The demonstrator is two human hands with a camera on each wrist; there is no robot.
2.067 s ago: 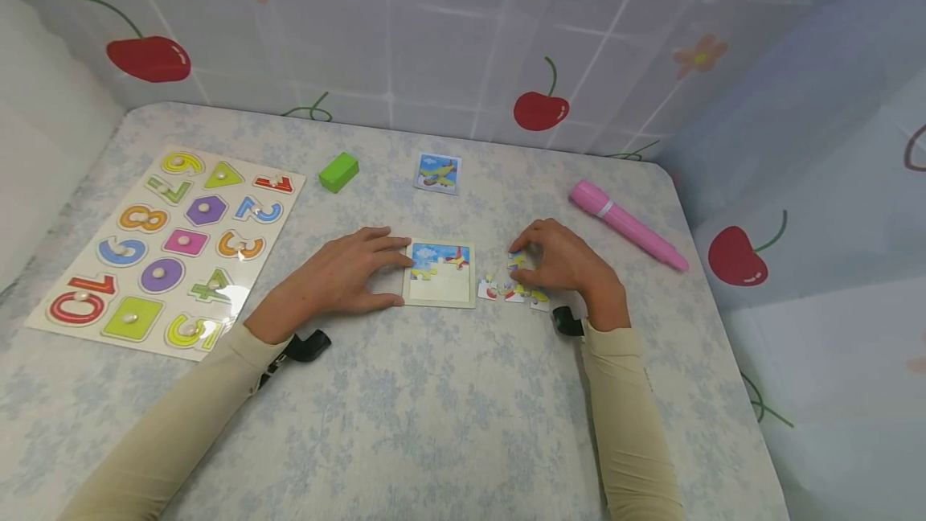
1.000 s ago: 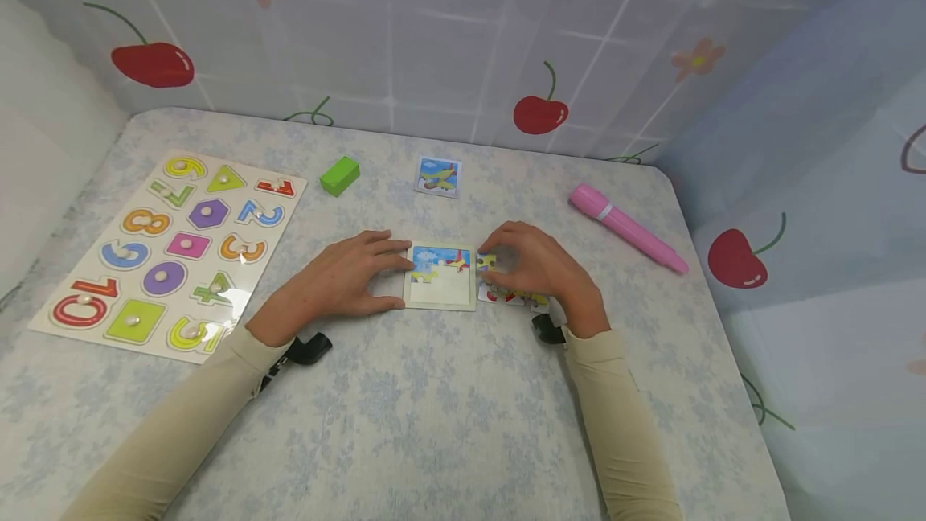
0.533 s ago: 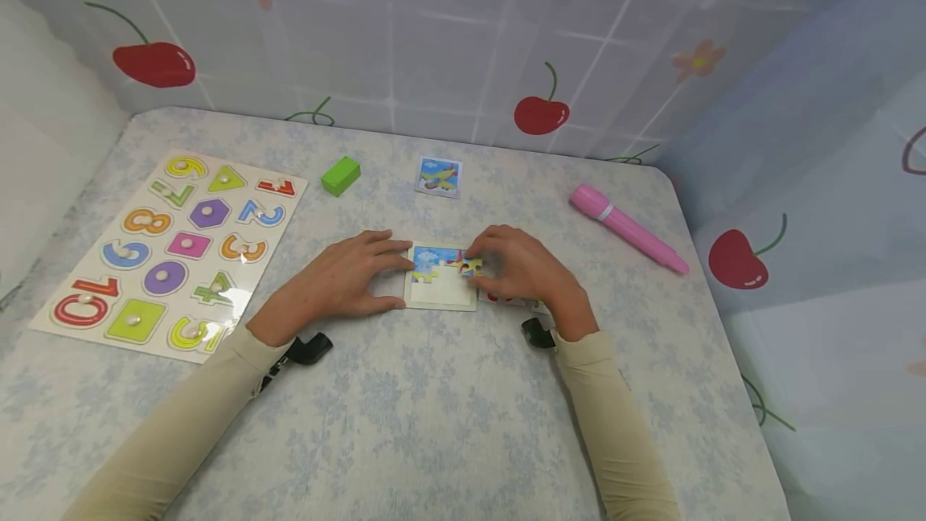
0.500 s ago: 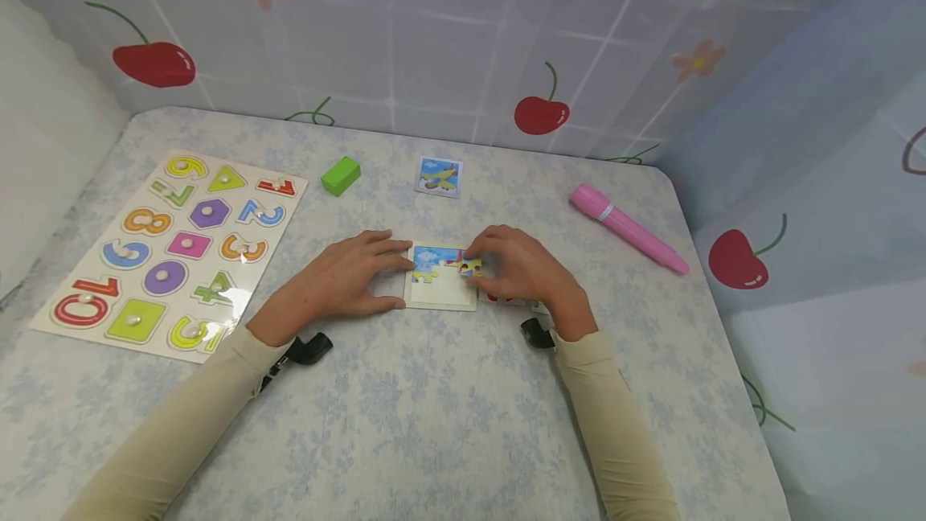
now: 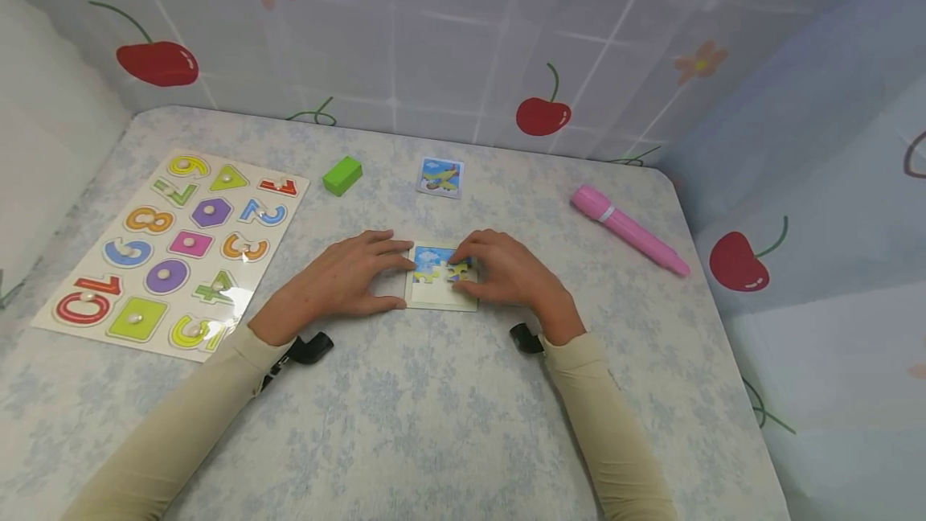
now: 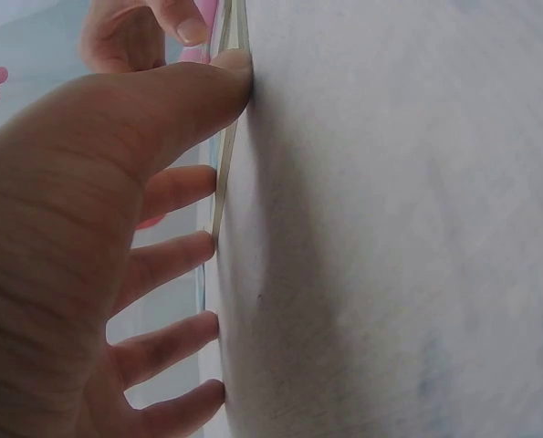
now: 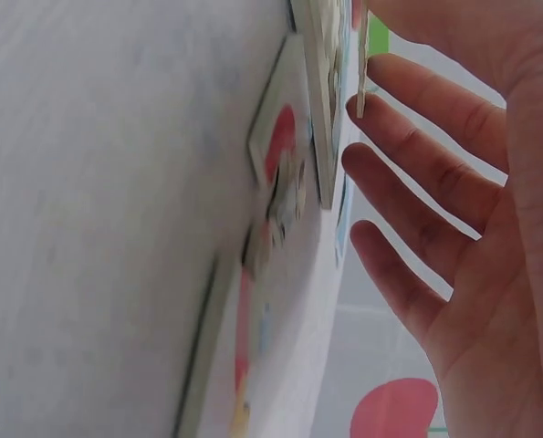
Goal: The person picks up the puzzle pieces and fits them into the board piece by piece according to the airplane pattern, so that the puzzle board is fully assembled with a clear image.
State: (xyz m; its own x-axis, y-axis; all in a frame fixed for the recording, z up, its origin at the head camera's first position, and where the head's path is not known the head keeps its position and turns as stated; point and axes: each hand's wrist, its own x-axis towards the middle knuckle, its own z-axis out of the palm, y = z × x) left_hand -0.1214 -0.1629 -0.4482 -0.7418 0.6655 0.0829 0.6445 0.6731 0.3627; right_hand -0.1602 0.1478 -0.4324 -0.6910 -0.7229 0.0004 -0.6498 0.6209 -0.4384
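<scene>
we pinch a puzzle piece (image 5: 458, 272) in the right hand (image 5: 510, 273) over the tray (image 5: 430, 294), left hand (image 5: 350, 276) spread at nine o'clock; twelve o'clock seems filled, six bare, loose pieces (image 7: 273, 146) remaining.

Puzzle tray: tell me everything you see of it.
The puzzle tray is cream, thin, wood- or card-like, with a plain border, and lies flat on the table. Joined pieces with blue sky cover its far-left part; its near strip is bare. The left hand touches its left edge; the right hand pinches another piece over its right side.
</scene>
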